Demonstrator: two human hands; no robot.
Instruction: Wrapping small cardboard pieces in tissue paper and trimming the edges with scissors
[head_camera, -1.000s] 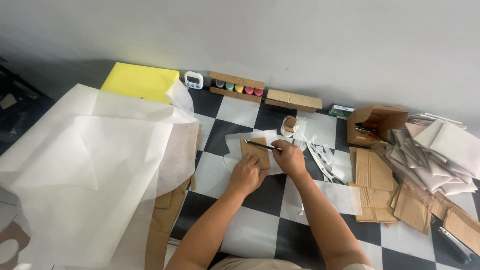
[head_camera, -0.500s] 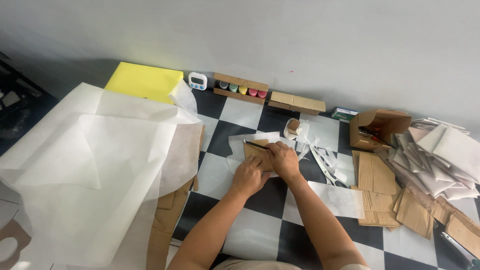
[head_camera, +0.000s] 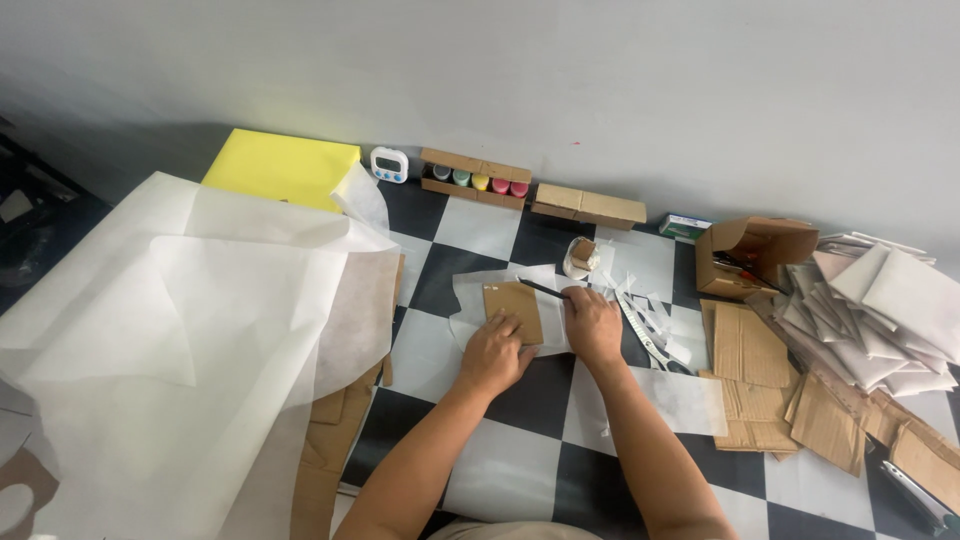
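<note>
Two hands are pressed close together on the checkered floor (head_camera: 480, 225); the cardboard piece (head_camera: 514, 310) is pinned flat under the left hand (head_camera: 494, 352) — long axis running away from the body; a pencil (head_camera: 543, 289) is gripped by the right hand (head_camera: 592, 325), its tip laid at the card's far right edge, over white paper (head_camera: 468, 305).

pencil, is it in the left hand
No, the pencil is held by the right hand, while the left hand presses on the cardboard piece.

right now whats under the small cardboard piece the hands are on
The small cardboard piece lies on a white paper sheet spread over the checkered floor. The left hand presses it; the right hand holds a pencil. Anything directly beneath is covered.
</note>
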